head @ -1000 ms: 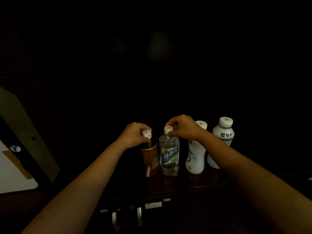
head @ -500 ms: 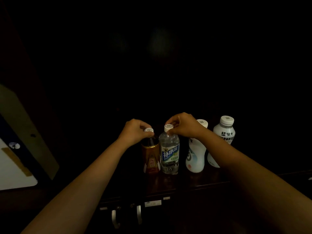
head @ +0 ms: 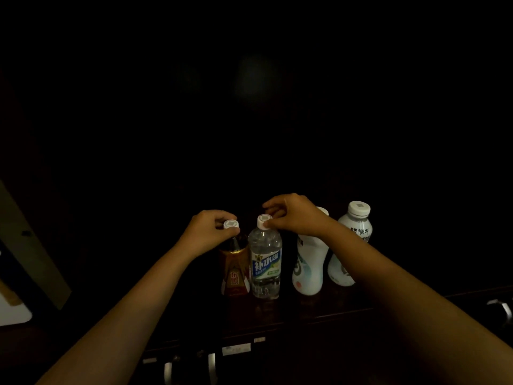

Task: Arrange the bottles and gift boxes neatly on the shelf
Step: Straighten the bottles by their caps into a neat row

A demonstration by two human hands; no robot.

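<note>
Clear plastic and amber tea: two bottles pinched by their caps on a dark shelf.

Head view: the left hand [head: 208, 232] has its fingertips closed around the white cap of the tea bottle [head: 234, 266], and the right hand [head: 294, 215] is closed likewise on the cap of the water bottle [head: 265, 259]. Both stand upright and side by side on the wooden shelf [head: 319, 309], near its front edge, with two white bottles [head: 308, 262] to their right. No gift boxes are visible in the gloom. Full bottles should feel heavy with stiff, smooth walls, so a cap pinch suits sliding or turning; for lifting, gripping the body looks safer.
</note>
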